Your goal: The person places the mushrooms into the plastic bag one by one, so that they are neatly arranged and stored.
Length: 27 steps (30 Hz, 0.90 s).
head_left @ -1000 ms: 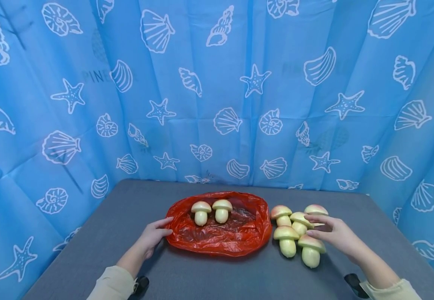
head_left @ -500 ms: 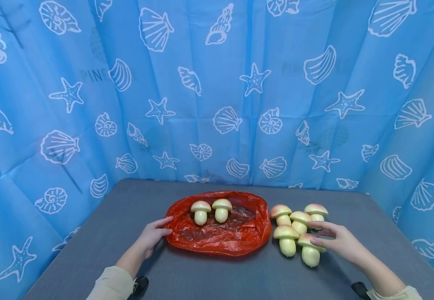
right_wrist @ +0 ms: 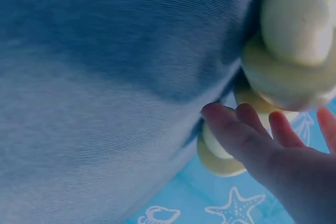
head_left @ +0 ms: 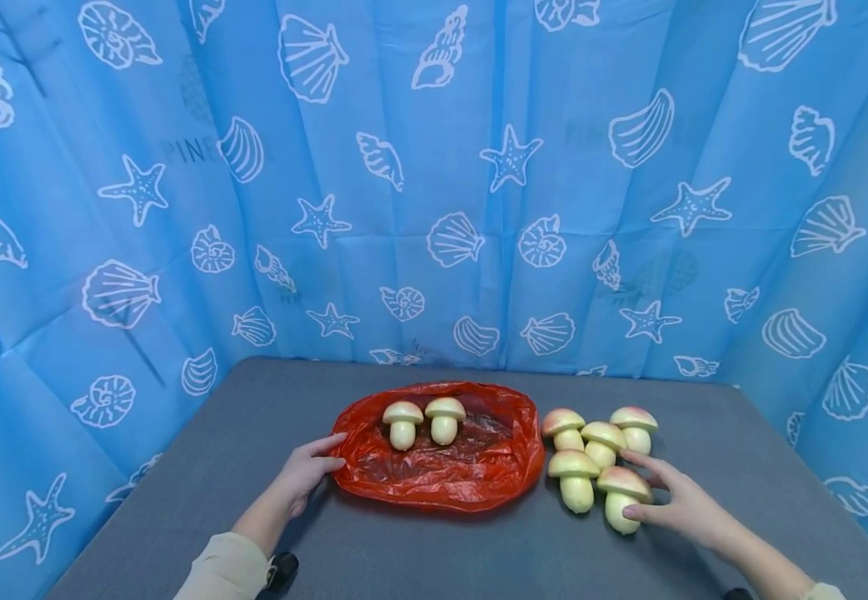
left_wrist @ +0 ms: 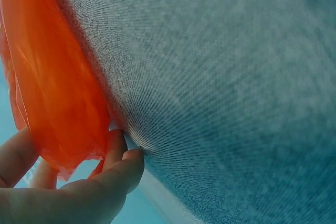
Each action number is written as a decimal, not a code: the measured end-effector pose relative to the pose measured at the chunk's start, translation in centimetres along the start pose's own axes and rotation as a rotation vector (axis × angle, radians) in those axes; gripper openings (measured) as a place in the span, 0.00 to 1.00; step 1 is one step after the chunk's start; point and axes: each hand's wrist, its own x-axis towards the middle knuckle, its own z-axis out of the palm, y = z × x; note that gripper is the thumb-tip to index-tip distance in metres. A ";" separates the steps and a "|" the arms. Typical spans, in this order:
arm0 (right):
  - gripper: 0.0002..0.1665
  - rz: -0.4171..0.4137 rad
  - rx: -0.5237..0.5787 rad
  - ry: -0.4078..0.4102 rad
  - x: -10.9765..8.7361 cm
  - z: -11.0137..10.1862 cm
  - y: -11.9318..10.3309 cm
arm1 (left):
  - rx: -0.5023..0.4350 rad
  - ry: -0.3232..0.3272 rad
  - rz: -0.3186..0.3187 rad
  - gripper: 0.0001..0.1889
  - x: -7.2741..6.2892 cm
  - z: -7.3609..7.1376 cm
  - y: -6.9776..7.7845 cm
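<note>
A red plastic bag (head_left: 441, 492) lies spread with its mouth up, and two toy mushrooms with pale stems, a left one (head_left: 402, 425) and a right one (head_left: 445, 420), rest inside. At its left edge my left hand (head_left: 305, 471) holds the bag; in the left wrist view the fingers and thumb lie on either side of the orange-looking plastic (left_wrist: 63, 93). To the right of the bag several more mushrooms sit close together. My right hand (head_left: 677, 500) is spread beside the front right mushroom (head_left: 621, 510), its thumb tip overlapping the stem in the head view.
The other loose mushrooms are a front left one (head_left: 575, 482), a middle one (head_left: 602, 442), a back left one (head_left: 564, 427) and a back right one (head_left: 635, 427). Grey cloth covers the table (head_left: 434, 558). A blue shell-print curtain (head_left: 434, 183) hangs behind and at both sides.
My right hand has drawn back from the rear mushrooms and come down to the right of the front right one, with its fingers spreading wider. The left hand and the bag stay in place.
</note>
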 end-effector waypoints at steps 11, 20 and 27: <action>0.56 -0.105 -0.096 0.061 -0.4 1.5 1.5 | 0.004 -0.002 0.000 0.26 0.0 0.0 0.0; 0.58 -0.125 -0.175 0.092 -0.3 2.2 1.8 | 0.025 0.006 0.001 0.27 0.1 0.1 0.0; 0.59 -0.074 -0.197 0.083 -0.1 2.3 1.5 | 0.025 0.007 0.007 0.27 0.0 0.1 0.2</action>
